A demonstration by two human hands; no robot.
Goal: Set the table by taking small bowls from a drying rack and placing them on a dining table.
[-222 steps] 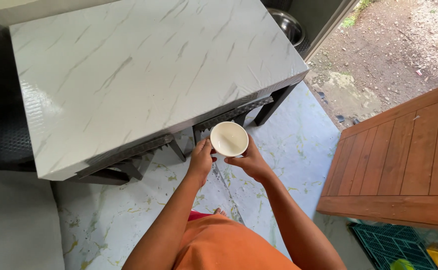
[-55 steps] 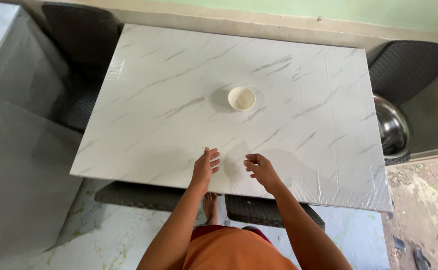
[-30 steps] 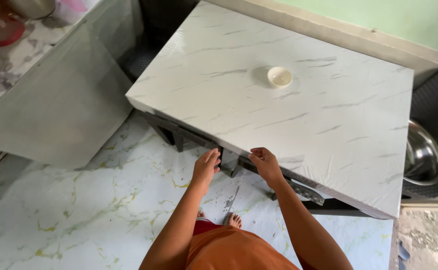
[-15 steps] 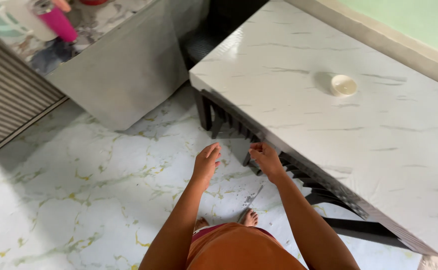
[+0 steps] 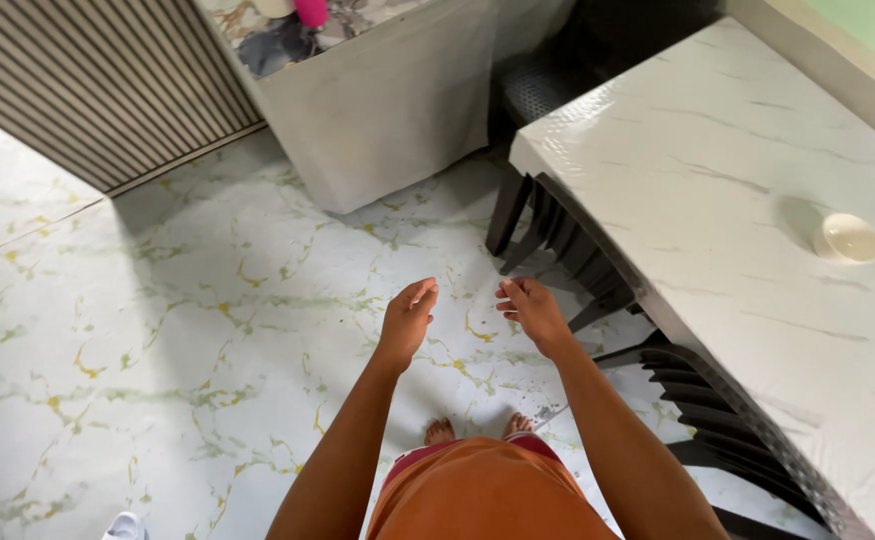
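Both forearms are bare, with no sleeves reaching them, and neither the left hand (image 5: 407,318) nor the right hand (image 5: 531,312) wears a glove, ring or watch. Below the hands, toward the body, an orange garment (image 5: 487,495) covers the torso (a strip of red cloth shows at its front edge). The feet (image 5: 477,429) beneath are bare.

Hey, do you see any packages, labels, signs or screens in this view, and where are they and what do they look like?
None can be made out.
Nearest to one: a pink container and a pale one, cut off by the frame's top edge, on the marble-patterned counter; any label cannot be seen.
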